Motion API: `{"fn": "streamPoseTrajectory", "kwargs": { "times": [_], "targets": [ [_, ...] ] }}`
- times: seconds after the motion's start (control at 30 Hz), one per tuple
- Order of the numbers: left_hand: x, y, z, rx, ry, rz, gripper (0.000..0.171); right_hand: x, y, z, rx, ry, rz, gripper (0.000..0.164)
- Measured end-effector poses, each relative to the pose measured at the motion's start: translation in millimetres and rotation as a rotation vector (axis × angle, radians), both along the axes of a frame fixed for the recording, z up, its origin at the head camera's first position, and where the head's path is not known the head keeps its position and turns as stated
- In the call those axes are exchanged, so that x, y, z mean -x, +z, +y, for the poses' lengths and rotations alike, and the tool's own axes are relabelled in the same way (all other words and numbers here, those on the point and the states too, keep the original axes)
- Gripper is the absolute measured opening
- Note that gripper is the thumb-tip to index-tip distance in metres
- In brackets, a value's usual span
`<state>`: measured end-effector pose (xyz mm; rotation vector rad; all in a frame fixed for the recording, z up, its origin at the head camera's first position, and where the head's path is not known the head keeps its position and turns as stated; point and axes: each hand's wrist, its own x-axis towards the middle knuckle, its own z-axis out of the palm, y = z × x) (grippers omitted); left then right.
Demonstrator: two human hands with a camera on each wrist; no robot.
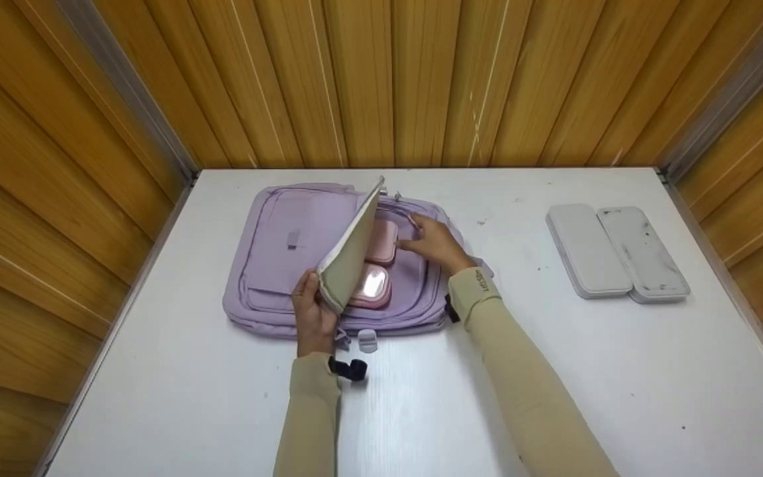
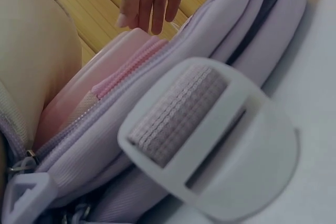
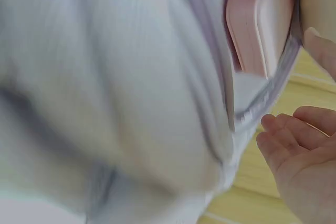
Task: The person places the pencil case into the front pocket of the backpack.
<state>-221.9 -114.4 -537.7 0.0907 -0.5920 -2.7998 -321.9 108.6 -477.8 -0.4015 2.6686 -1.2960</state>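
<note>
A lavender backpack [image 1: 269,265] lies flat on the table. My left hand [image 1: 315,315] grips the near edge of its raised pocket flap [image 1: 350,258], thumb on the outer side, holding it up on a slant. Inside the pocket sit a pink case [image 1: 383,242] and, nearer to me, a rounded pink case with a shiny top [image 1: 375,283]; the flap hides part of both. My right hand [image 1: 438,242] is over the pocket's right side, thumb tip close to the farther case. In the right wrist view its fingers [image 3: 286,135] are loosely bent and hold nothing.
On the right of the white table [image 1: 554,384] lie two pale oblong cases side by side, a plain one [image 1: 587,252] and a grey-marked one [image 1: 643,252]. A strap buckle [image 1: 367,340] sticks out from the backpack's near edge. Wood-patterned walls [image 1: 414,86] enclose the table.
</note>
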Motion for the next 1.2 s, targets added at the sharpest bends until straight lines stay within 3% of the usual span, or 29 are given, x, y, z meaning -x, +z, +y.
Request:
{"fn": "streamPoseTrajectory", "kwargs": {
  "times": [0.27,0.67,1.2],
  "targets": [
    [1.2,-3.0,-0.6,0.025,-0.007,0.031,0.017,-3.9,13.2,36.8,-0.001,-0.063,-0.012,0.076],
    [-0.4,0.7,-0.9,0.039,-0.03,0.048,0.014,-14.1,27.4,92.4,-0.09,-0.149,0.055,0.076],
    [1.3,0.6,-0.9,0.068,-0.01,-0.002,0.017,-38.7,23.2,161.4,-0.104,-0.314,0.095,0.084]
  ]
}}
